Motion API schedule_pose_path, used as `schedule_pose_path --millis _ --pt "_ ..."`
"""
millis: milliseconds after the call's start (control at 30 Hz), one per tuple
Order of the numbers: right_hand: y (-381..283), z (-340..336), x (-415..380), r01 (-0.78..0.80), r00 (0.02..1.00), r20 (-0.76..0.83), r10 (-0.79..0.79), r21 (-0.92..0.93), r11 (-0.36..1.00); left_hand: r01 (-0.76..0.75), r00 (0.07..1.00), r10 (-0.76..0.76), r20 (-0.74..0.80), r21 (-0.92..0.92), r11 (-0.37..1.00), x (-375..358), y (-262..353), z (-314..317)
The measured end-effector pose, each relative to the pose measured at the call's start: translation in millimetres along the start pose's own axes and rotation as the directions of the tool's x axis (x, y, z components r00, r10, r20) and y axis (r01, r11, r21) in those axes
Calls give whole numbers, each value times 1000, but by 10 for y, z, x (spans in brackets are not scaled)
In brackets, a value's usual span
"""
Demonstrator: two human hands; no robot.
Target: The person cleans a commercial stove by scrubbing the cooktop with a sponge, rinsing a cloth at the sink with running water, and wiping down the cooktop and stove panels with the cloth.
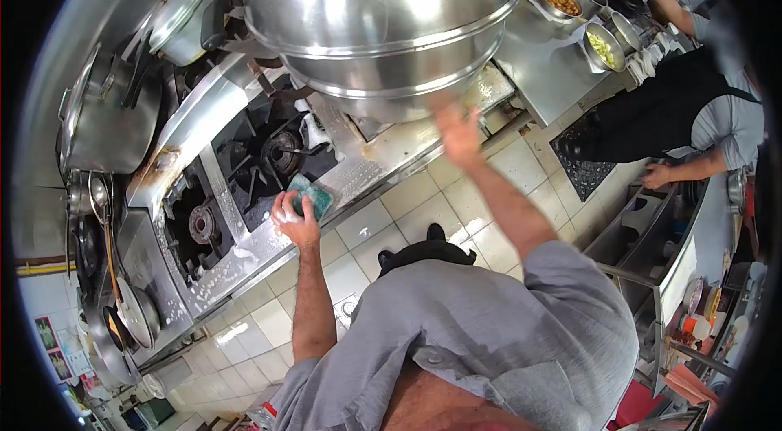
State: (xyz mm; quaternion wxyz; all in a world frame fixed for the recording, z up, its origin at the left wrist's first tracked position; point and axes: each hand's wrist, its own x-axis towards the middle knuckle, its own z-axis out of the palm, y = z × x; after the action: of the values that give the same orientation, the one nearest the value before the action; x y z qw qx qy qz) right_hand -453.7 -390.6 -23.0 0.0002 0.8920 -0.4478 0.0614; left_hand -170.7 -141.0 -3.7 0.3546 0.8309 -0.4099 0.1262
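My left hand (296, 221) is closed on a green scouring pad (314, 196) at the front ledge of the stove (244, 256), where white suds and water drops lie. Beyond it are black burners (283, 152) with dark grates. My right hand (458, 131) is raised and blurred by motion, its thumb apart from the outstretched fingers. Those fingertips overlap the lower edge of a very large, shiny metal vessel (383, 32), which has a domed top and ridged bands and hides the stove's far right part.
Pots (114, 117) and a lidded pressure cooker (183, 19) stand behind the burners. Pans (138, 313) hang at left. To the right, a co-worker in a black apron (652, 109) stands by a steel counter (554, 72) with bowls of food (603, 48). Tiled floor (407, 199) lies below.
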Motion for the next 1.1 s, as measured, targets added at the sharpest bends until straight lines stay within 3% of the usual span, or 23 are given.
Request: schedule_pose_path --millis 67,133,167,200,267,367,400,433,467,500,567,600,633,667,700,767,833,900,1033,1100 --pt "172 -91 10 -5 998 -60 4 -18 1000 -1 1000 1 -5 12 1000 -8 20 -21" --pt "-133 -175 12 -164 986 27 162 87 983 4 1000 -4 -16 5 1000 -2 13 -12" --pt "-443 -126 -41 6 991 -132 20 190 982 3 1000 -3 -9 0 1000 1 11 -3" --pt "-794 28 -153 81 996 9 -86 234 969 1 1000 -1 -11 -4 1000 -1 21 -14" --pt "-1315 -67 -285 218 968 48 -245 316 923 19 1000 -19 8 2 1000 -16 52 -24" --pt "-744 144 -203 250 968 -61 -242 187 950 17 1000 -18 13 31 999 -12 12 -26" --pt "-347 -25 -158 95 994 32 -100 139 986 17 1000 -18 15 22 1000 -9 1 -21" --pt "136 -19 -14 -57 973 228 23 140 989 23 1000 -23 14 11 1000 -9 -5 -8" --pt "355 -267 -26 -62 998 -13 62 -3 998 34 999 -34 13 14 999 -9 9 -9" --pt "318 -217 -91 -59 998 3 59 -3 998 29 1000 -30 10 26 999 -20 38 -36" --pt "218 -102 -37 -205 967 -152 204 9 979 14 1000 -14 -7 20 1000 5 61 -10" --pt "-41 37 -88 -174 977 -128 171 -13 985 10 1000 -10 -9 27 1000 -3 22 -6" --pt "-379 189 -124 -61 970 -213 118 256 965 6 1000 -6 -5 34 999 -6 3 15" --pt "-766 65 -328 10 998 -61 -3 113 994 -3 1000 4 -13 50 999 1 45 -4" --pt "-785 75 -400 0 999 -52 6 108 994 -4 1000 4 -1 44 999 -27 49 13" --pt "-816 89 -448 274 961 -64 -268 111 955 -5 1000 6 -13 49 999 -5 25 9" --pt "-29 268 -265 111 966 -248 -70 154 982 -9 1000 9 2 89 996 13 35 -8" --pt "369 -422 -153 -195 976 -76 206 126 973 -25 1000 25 -3 64 998 -4 36 -9" --pt "-64 -53 -238 -175 948 -238 210 158 972 2 999 -1 -37 36 999 6 29 72" --pt "-449 -27 -373 69 998 -24 -65 169 983 1 1000 0 -18 26 1000 -3 22 25"
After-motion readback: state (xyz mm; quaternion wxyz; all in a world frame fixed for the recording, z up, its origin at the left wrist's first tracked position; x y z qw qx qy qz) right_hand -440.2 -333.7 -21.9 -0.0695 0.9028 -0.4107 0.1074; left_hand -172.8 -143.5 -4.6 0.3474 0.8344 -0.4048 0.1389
